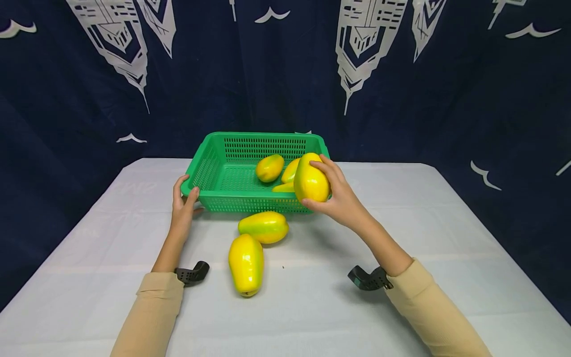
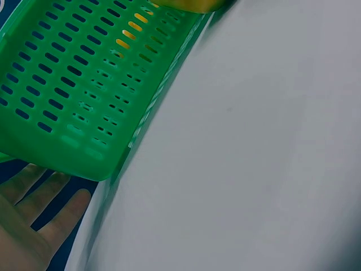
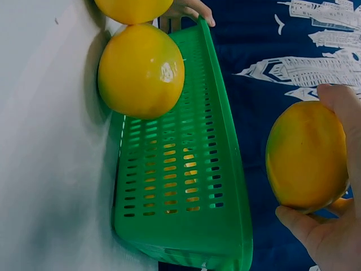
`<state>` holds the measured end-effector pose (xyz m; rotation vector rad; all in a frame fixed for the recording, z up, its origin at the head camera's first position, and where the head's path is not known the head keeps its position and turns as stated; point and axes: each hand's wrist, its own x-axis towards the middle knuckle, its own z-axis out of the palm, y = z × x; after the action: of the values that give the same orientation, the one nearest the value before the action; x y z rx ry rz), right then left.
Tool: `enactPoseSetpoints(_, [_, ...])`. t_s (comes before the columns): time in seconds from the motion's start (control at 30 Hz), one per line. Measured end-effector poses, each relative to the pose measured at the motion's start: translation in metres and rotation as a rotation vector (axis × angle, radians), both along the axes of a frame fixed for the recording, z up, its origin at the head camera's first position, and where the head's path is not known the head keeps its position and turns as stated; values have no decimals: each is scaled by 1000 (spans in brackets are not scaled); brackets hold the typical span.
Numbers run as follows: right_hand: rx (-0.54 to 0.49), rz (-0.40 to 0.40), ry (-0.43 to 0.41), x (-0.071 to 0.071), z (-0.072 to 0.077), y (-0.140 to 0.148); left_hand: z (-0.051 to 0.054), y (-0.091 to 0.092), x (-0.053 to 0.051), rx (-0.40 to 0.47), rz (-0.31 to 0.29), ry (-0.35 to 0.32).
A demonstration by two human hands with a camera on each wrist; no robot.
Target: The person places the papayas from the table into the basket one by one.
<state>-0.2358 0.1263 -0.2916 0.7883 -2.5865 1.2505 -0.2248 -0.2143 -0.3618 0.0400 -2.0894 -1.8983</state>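
My right hand holds a yellow papaya above the front right corner of a green plastic basket, thumb below and fingers over its far side. In the right wrist view, this papaya is apart from the basket wall. At the basket's front left corner, my left hand grips the rim; the left wrist view shows several fingers by that corner. Inside the basket lie a papaya and other yellow fruit, partly hidden by the held one.
Two more papayas lie on the white-covered table before the basket: one sideways, one lengthwise, touching or nearly so. A dark blue curtain with white prints hangs behind. Each wrist wears a black camera.
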Motion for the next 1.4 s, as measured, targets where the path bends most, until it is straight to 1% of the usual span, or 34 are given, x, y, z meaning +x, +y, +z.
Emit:
enactPoseSetpoints(0.17, [4, 0, 4, -7, 3, -2, -1, -1, -1, -10, -4, -4])
enactPoseSetpoints(0.3, [8, -5, 10, -15, 6, -3, -2, -2, -2, 2, -8, 5])
enactPoseSetpoints(0.37, [4, -5, 8, -19, 6, -4, -4, -3, -4, 8, -6, 6])
enactPoseSetpoints(0.53, [-5, -15, -1, -28, 6, -6, -15, -9, -15, 4, 9, -5])
enactPoseSetpoints(0.67, [10, -33, -8, -34, 6, -8, -19, -11, -18, -6, 23, -4])
enactPoseSetpoints(0.9, [41, -57, -32, -42, 5, -10, -19, -11, -19, -16, 28, 2])
enactPoseSetpoints(1.07, [55, -63, -50, -48, 0, -11, -19, -11, -18, -9, 20, 4])
enactPoseSetpoints(1.23, [38, -66, -92, -54, -7, -11, -19, -11, -18, -12, 21, 2])
enactPoseSetpoints(1.4, [25, -67, -101, -59, -13, -13, -19, -12, -17, -14, 25, 1])
